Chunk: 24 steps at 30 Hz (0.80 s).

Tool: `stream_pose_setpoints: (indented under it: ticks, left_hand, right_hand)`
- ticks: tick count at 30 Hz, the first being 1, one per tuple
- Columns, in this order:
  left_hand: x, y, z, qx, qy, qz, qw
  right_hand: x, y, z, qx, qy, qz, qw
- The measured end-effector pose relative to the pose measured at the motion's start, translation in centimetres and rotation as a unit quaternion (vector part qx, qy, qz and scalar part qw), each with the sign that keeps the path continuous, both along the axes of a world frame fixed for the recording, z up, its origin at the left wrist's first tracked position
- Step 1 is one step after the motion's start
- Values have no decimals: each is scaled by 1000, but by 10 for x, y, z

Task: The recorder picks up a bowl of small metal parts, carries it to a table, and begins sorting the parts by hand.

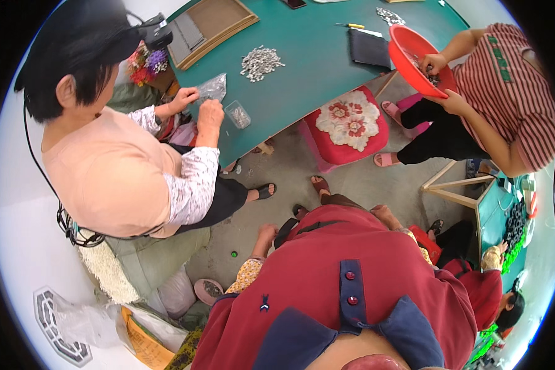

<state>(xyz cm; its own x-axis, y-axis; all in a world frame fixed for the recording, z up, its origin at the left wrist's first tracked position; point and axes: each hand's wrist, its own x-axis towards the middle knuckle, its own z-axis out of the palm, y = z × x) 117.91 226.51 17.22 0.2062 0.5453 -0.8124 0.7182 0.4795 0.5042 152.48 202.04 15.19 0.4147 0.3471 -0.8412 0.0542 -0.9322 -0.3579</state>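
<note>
The wearer stands facing the green surface, the left hand and right hand low on either side of the body. Nothing shows in either of them; the fingers look bent, but whether they are clenched or slack cannot be told. The parts lie in a loose pile on the surface, well apart from both hands.

The step seems to be sorting or bagging, done at this moment by others: one co-worker at the left holds a clear bag beside a tub of small pieces, and another at the right supports a red basin with one hand in it. For the wearer to join in, the next move would likely call for a step forward and a reach over the near edge.

That edge runs slantwise, with the stool close against it, narrowing the approach on the right. Bare floor lies between the wearer and the surface. On top, open green stretches from the pile to the black case; the tray takes up the far left corner.
</note>
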Motion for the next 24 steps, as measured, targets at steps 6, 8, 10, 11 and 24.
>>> stream_pose_setpoints:
  ticks: [6, 8, 10, 11, 24]
  left_hand:
    - [1, 0, 0, -46, -2, 63, 997]
    - [-6, -2, -11, -52, 13, 93, 994]
    - [-6, -3, -11, -55, 14, 99, 993]
    - [-7, -4, -11, -56, 15, 105, 993]
    - [-6, -5, -17, -66, 25, 107, 992]
  right_hand:
    - [0, 8, 8, -19, 5, -2, 1000]
    - [-2, 14, 15, -17, 11, -5, 1000]
    - [-4, 16, 21, -34, 2, -1, 999]
    - [-4, 15, 21, -35, 2, 0, 999]
    - [-5, 7, 7, -51, 17, 22, 998]
